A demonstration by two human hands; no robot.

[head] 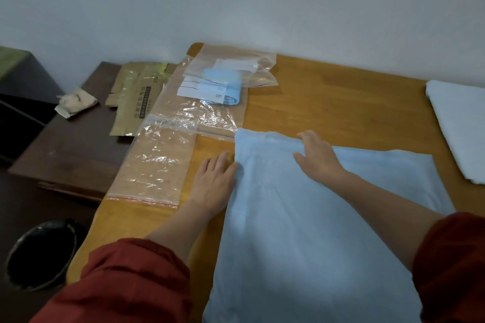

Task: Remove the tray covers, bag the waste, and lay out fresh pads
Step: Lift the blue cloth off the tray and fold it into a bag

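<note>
1. Nearest are two red sleeves [126, 283], pushed up the forearms. A black bin [39, 254] stands on the floor at the near left, below the table [341, 102].
2. A blue pad [301, 231] is spread over the near half of the table, with a raised fold running across its far part.
3. The left hand [215, 178] lies flat on the pad's left edge, half on bare wood, with its fingers straight and a little apart. The right hand [317, 157] lies flat on the far fold, fingers straight and close together. Neither hand grips anything.
4. Risk: the wood looks slick, so an uneven smoothing stroke could slide the whole pad instead of flattening it. The fold would then stay as a ridge.
5. Just left of the left hand, an empty zip bag [154, 162] lies at the table's left edge. A leftward sweep could nudge it off towards the bin.
6. Beyond it, a second clear bag [210, 118] meets the pad's far left corner. Tugging that corner could drag the bag along.
7. Farther, near the wall, a bag of blue packs [228, 78] holds what are probably spare pads.
8. A white pad [459, 128] lies at the far right, well apart. At the far left, card [139, 97] and a crumpled wad [76, 103] sit on a dark side table [65, 144], not yet bagged.
</note>
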